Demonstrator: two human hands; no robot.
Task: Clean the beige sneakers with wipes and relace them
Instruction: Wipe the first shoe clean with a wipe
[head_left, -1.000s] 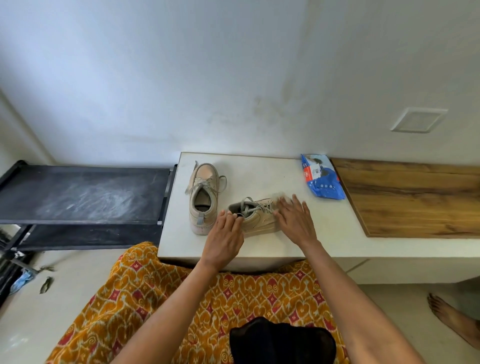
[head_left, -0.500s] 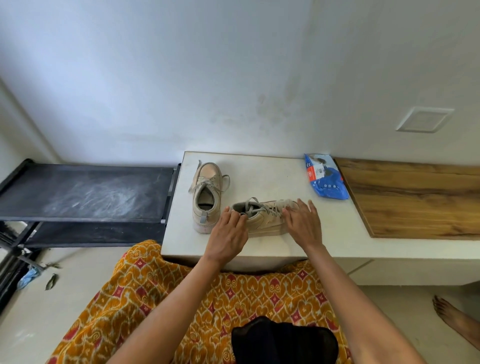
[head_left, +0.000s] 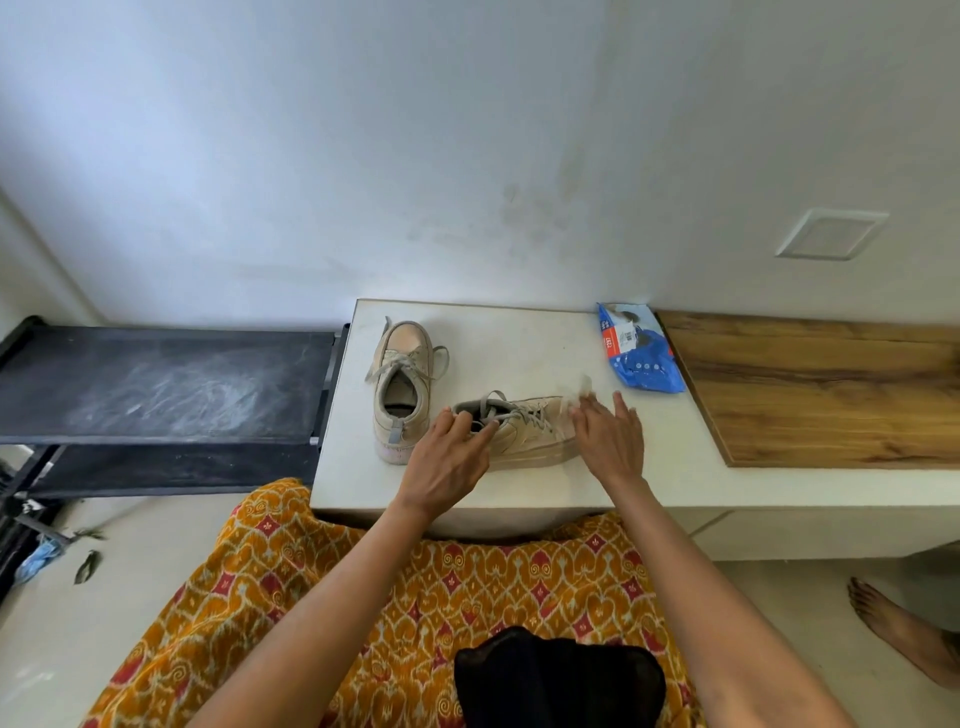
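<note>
Two beige sneakers stand on the white table (head_left: 493, 499). The far sneaker (head_left: 402, 382) is upright with its toe pointing away and its laces loose. The near sneaker (head_left: 524, 431) lies across the table with its toe to the right. My left hand (head_left: 447, 462) grips its heel end, fingers curled over the collar by the laces. My right hand (head_left: 610, 436) is at the toe end, and a blurred white wipe (head_left: 584, 387) sticks up from its fingertips. The sneaker's toe is hidden behind that hand.
A blue pack of wipes (head_left: 641, 353) lies at the table's back right, beside a wooden top (head_left: 831, 389). A dusty black shelf (head_left: 166, 384) adjoins the table on the left. Another person's bare foot (head_left: 898, 629) is on the floor at the right.
My right hand has slid right along the near sneaker, from the laces to the toe, and the wipe now shows at its fingertips. My left hand stays at the heel.
</note>
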